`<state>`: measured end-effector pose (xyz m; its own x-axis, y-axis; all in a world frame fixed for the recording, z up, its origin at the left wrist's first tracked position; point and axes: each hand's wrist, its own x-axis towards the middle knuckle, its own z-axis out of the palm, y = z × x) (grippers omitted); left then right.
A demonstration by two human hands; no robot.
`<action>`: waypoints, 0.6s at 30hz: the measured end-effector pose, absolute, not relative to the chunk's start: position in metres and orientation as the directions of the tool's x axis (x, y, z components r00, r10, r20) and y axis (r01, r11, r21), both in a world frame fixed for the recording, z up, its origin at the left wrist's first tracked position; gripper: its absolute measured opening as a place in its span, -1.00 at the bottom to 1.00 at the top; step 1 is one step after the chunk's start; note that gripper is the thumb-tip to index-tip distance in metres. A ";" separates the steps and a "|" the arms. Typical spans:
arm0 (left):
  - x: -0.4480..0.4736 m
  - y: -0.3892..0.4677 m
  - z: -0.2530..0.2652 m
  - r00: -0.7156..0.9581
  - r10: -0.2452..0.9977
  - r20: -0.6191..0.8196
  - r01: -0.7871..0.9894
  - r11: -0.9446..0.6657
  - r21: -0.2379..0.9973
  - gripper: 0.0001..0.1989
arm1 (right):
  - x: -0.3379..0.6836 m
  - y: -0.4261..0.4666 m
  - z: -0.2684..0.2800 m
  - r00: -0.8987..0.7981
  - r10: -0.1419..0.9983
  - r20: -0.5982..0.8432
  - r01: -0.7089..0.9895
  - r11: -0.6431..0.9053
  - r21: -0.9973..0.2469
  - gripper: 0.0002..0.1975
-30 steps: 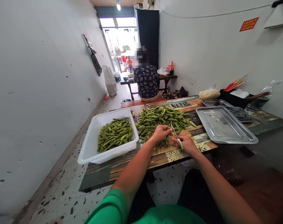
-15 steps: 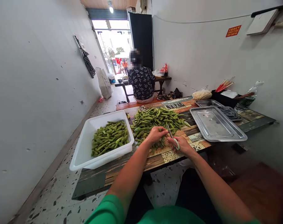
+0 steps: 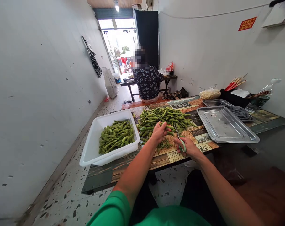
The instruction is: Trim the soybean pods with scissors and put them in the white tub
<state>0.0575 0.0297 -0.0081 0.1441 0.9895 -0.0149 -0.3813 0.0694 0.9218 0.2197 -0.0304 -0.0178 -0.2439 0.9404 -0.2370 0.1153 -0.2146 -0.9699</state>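
My left hand (image 3: 159,131) is closed on a green edamame pod (image 3: 171,127), whose end points right toward the scissors. In my right hand (image 3: 187,147) are scissors (image 3: 178,133) with pale green handles, fingers wrapped through the loops and blades pointing up and away. The blades stand close to the pod's tip; whether they touch it I cannot tell. A loose heap of edamame pods (image 3: 154,116) lies on the table just beyond both hands. Small green trimmings (image 3: 164,144) are scattered beneath my left hand. More pods (image 3: 117,134) fill part of the white plastic tub (image 3: 87,147) on the left.
To the right lies a metal tray (image 3: 227,125), with another tray (image 3: 217,102) behind it. Beyond are a black box (image 3: 236,99) of skewers, a plastic bottle (image 3: 262,97) and a bag of pale noodle-like strands (image 3: 210,93). Another person (image 3: 147,83) sits farther back, facing away.
My view has turned slightly left, so the scene sits farther right. A pod now sticks out of my left hand toward the scissors, and my hands are somewhat farther apart.
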 end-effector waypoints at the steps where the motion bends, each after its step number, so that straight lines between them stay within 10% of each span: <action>1: 0.058 0.030 -0.008 0.147 0.989 -0.009 -0.384 0.066 0.921 -0.63 | 0.218 -0.031 -0.017 -0.247 0.940 -0.235 0.118 -0.212 -0.970 -0.56; 18: 0.064 0.024 -0.007 0.146 0.989 -0.029 -0.378 0.083 0.922 -0.61 | 0.196 -0.035 -0.016 -0.228 0.955 -0.189 -0.099 -0.216 -0.971 -0.50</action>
